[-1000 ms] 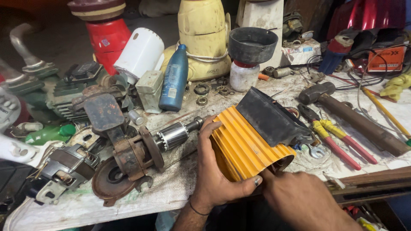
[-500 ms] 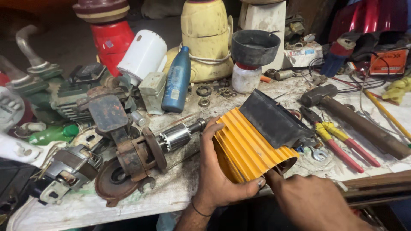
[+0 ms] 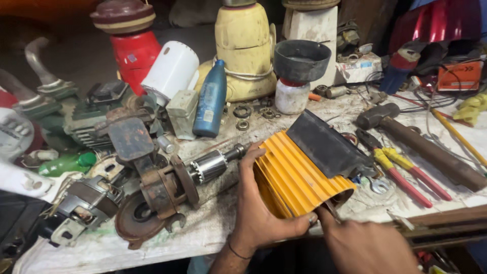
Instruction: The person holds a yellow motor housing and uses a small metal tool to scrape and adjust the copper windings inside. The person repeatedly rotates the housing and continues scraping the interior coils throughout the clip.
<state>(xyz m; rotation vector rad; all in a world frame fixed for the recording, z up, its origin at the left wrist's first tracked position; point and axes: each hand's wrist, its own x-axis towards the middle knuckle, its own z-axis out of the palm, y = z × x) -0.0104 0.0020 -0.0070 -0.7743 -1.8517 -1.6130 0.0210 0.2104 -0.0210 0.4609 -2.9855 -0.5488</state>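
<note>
A yellow ribbed motor housing (image 3: 299, 175) with a black plastic cover (image 3: 327, 142) on top lies on the workbench near its front edge. My left hand (image 3: 258, 208) grips the housing's left end, thumb wrapped under its near rim. My right hand (image 3: 362, 243) reaches in at the housing's near open end, its fingertips at the rim; what they touch is hidden. Just left of the housing lies a rusty rotor assembly (image 3: 172, 185) with a shiny shaft.
A hammer (image 3: 416, 142) and red-and-yellow-handled pliers (image 3: 401, 170) lie to the right. A blue bottle (image 3: 210, 99), white cylinder (image 3: 172, 71), yellow and red mixer bases (image 3: 246, 45) and a black bowl on a white jar (image 3: 300, 63) stand behind. Motor parts (image 3: 83, 203) crowd the left.
My right hand has slid a little left toward the housing's near opening. My left hand keeps its grip on the housing, which has barely shifted.
</note>
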